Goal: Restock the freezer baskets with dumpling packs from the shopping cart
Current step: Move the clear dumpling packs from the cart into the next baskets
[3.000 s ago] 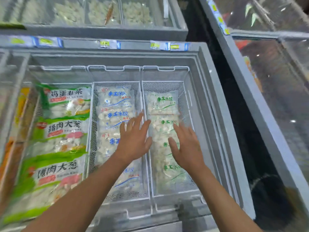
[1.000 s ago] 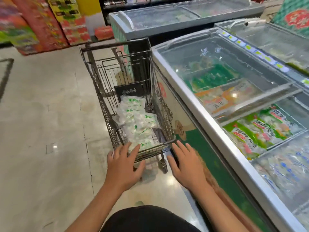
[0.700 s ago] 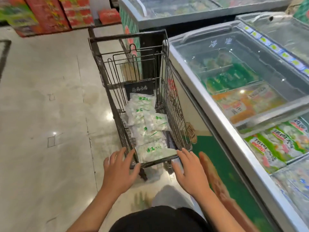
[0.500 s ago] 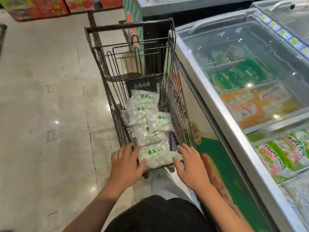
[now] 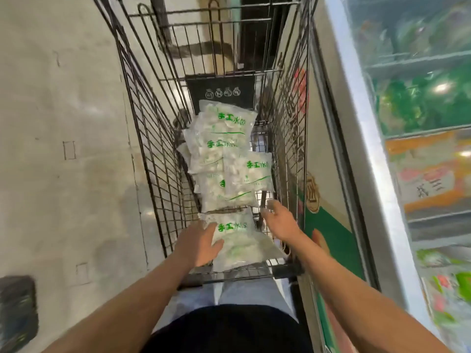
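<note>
A wire shopping cart (image 5: pixel 158 159) stands in front of me, beside the chest freezer (image 5: pixel 362 159) on the right. Several clear dumpling packs with green lettering lie in a row along its bottom. The nearest dumpling pack (image 5: pixel 242 240) lies at the cart's near end. My left hand (image 5: pixel 198 244) is inside the cart with its fingers laid against that pack's left side. My right hand (image 5: pixel 281 220) reaches in on the pack's right, fingers spread, just past its far corner. Neither hand grips anything. Another dumpling pack (image 5: pixel 248 174) lies further in.
The freezer's sliding glass lid (image 5: pixel 418 103) covers green and orange packets. A black panel (image 5: pixel 221 89) sits at the cart's far end. Pale tiled floor (image 5: pixel 63 149) spreads to the left. A dark blurred object (image 5: pixel 15 312) is at the lower left.
I turned from the freezer baskets to the cart and leaned over it. Both hands went from above the cart's near rim down inside, to either side of the nearest pack.
</note>
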